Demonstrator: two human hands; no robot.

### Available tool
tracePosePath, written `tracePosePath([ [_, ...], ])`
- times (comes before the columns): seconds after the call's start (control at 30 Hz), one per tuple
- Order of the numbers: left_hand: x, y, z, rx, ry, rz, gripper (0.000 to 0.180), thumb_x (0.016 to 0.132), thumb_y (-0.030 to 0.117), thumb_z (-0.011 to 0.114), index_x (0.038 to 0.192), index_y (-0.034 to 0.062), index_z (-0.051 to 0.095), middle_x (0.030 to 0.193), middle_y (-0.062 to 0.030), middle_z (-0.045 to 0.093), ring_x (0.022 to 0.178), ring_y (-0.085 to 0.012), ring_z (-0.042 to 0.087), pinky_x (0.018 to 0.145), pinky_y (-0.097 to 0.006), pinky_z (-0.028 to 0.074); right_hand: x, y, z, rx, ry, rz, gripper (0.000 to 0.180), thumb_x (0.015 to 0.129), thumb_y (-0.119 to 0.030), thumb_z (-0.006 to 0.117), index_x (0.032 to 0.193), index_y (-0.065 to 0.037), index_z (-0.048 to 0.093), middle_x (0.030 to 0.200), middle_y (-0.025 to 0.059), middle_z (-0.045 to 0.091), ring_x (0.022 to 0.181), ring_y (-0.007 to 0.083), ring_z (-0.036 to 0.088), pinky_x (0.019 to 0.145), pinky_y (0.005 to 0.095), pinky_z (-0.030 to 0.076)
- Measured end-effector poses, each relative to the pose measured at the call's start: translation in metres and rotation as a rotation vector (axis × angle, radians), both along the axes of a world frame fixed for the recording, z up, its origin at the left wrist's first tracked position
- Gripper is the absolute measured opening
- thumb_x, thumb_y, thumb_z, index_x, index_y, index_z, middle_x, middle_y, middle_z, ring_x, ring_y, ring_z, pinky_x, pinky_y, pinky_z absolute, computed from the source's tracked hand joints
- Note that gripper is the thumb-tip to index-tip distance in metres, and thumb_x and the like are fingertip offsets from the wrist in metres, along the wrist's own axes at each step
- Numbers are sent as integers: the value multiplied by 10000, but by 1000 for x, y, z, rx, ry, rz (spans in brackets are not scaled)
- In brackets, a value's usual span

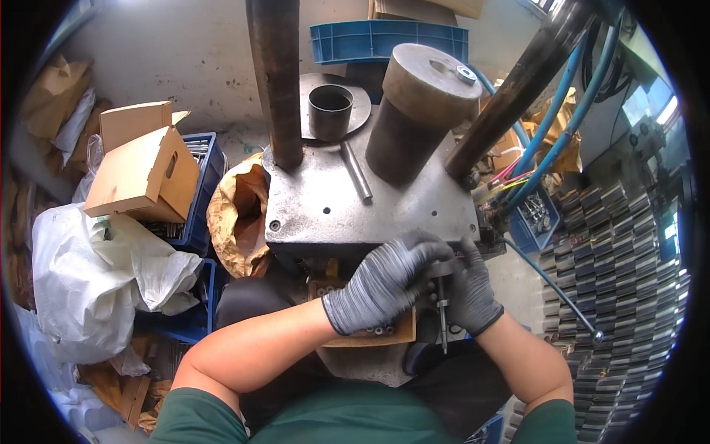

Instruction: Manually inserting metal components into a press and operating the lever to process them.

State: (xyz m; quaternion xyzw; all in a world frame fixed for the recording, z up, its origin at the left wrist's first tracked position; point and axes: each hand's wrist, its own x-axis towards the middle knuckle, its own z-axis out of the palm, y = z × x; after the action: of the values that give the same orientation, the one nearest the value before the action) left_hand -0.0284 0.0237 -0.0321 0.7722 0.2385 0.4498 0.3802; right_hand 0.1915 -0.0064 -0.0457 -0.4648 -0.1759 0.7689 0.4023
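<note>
Both my hands wear grey striped gloves and meet just in front of the press table's near edge. Between them a slim metal rod [444, 314] hangs nearly upright, with a dark, rounded piece at its top. My left hand [373, 283] is closed, its fingers curled round that dark top; motion blurs the fingertips. From the other side, my right hand [475, 294] closes on the same part, its thumb and fingers partly hidden behind it. Below the hands sits a yellowish tray [399, 331] with small metal pieces in it.
On the metal press table [310, 214] stand a heavy cylinder [410, 140], a short dark tube [330, 111] and a loose bar [356, 172], between two thick columns. A lever with a ball end [597, 336] juts out right, near stacked metal parts [614, 288]. Boxes [148, 174] and bags crowd the left.
</note>
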Motion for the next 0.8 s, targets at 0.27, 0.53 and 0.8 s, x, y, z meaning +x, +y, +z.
tracePosePath([
  [0.27, 2, 11, -14, -679, -89, -205, 439, 950, 135, 775, 1345, 21, 621, 1218, -79, 699, 1160, -142, 641, 1045, -329, 525, -27, -12, 21, 118, -181, 101, 765, 983, -753, 483, 1398, -114, 558, 1031, 7, 680, 838, 162, 674, 624, 315, 538],
  [0.53, -10, 1, 3, -256, 138, 125, 409, 889, 186, 844, 1219, 30, 660, 1002, -99, 730, 907, -133, 713, 834, -315, 593, -5, -13, 27, 456, -277, -286, 462, 1068, -461, 554, 1198, -37, 683, 823, 11, 599, 776, 120, 562, 823, 280, 478],
  [0.8, -12, -10, 7, -121, 127, 119, 410, 835, 158, 892, 1168, 56, 677, 983, -77, 719, 877, -118, 693, 808, -299, 580, 10, -17, 22, 674, -616, -172, 349, 1103, -334, 531, 1120, -39, 716, 852, 23, 680, 815, 111, 613, 817, 282, 496],
])
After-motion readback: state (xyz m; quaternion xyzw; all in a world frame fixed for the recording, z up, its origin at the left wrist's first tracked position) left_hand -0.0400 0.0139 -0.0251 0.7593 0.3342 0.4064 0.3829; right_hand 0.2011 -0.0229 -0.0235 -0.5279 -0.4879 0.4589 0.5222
